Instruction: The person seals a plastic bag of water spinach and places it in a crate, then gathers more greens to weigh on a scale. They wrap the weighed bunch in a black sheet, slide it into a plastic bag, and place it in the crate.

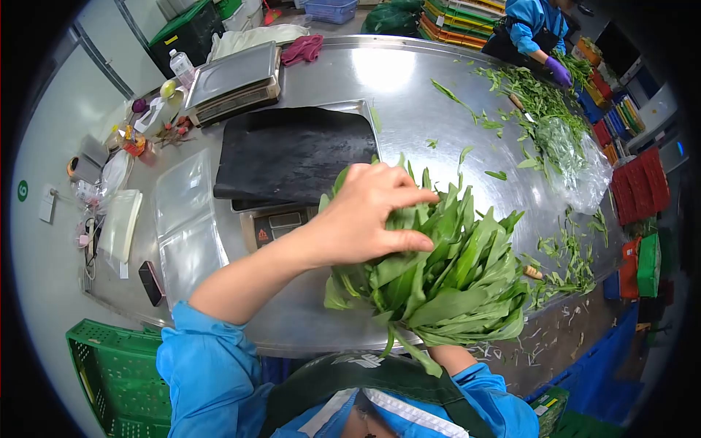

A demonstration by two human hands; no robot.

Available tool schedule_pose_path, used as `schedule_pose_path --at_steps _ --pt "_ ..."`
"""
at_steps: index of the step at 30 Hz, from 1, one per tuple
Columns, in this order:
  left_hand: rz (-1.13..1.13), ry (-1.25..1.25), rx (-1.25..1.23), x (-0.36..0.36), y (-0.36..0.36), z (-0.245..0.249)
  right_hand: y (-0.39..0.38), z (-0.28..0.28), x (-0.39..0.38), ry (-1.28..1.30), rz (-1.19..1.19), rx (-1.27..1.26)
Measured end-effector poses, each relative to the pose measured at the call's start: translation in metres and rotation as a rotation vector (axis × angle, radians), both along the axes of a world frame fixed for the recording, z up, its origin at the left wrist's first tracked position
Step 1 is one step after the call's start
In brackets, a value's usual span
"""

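A big bunch of long-leaved leafy greens (460, 281) is held up in front of me, over the near edge of the steel table (292, 325). My left hand (376, 212) rests on top of its upper left side, thumb and forefinger spread apart against the leaves. From below, my right forearm reaches up under the bunch, and the wrist (451, 358) shows beneath it. The leaves hide my right hand and its fingers, which support the bunch from underneath. Behind my left hand, a black sheet (292, 153) lies over a metal tray (358, 109).
A scale (234, 84) stands at the back left, and clear plastic bags (188, 215) lie on the left. Loose greens (540, 102), a plastic bag (577, 160) and wooden-handled tools (533, 271) are on the right. A co-worker's purple-gloved hand (558, 71) is at the far right.
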State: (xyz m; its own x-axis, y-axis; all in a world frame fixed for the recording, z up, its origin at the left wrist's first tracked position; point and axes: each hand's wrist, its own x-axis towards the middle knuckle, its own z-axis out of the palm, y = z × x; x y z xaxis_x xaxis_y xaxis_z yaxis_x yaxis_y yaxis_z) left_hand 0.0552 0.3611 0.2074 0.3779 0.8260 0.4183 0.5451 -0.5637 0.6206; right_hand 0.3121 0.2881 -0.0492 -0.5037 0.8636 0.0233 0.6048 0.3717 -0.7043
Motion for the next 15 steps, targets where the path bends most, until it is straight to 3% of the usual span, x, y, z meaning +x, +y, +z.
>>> schedule_pose_path --at_steps 4,6,7,8,9,11,13,14,15 --pt "-0.064 -0.002 0.009 0.011 -0.003 -0.001 -0.006 0.005 0.012 0.05 -0.043 -0.054" --pt "0.103 -0.054 0.21 0.005 -0.013 0.012 -0.008 0.009 0.02 0.095 -0.084 -0.093" --pt "0.196 -0.181 0.189 -0.006 -0.023 0.018 -0.008 0.012 0.027 0.125 -0.12 -0.125" --pt "0.19 -0.48 0.098 -0.021 -0.033 0.023 -0.009 0.014 0.033 0.161 -0.16 -0.16" --pt "0.178 -0.536 0.285 -0.038 -0.043 0.033 -0.009 0.016 0.041 0.199 -0.213 -0.196" --pt "-0.064 -0.944 0.238 -0.067 -0.072 0.034 -0.007 0.023 0.066 0.308 -0.371 -0.284" --pt "-0.219 -0.789 -0.396 -0.106 -0.114 -0.001 -0.006 0.031 0.096 0.439 -0.534 -0.365" --pt "-0.172 -0.536 -0.853 -0.111 -0.131 -0.017 -0.006 0.037 0.112 0.517 -0.612 -0.407" --pt "-0.031 -0.014 -1.295 -0.101 -0.15 -0.033 -0.008 0.038 0.122 0.562 -0.658 -0.429"
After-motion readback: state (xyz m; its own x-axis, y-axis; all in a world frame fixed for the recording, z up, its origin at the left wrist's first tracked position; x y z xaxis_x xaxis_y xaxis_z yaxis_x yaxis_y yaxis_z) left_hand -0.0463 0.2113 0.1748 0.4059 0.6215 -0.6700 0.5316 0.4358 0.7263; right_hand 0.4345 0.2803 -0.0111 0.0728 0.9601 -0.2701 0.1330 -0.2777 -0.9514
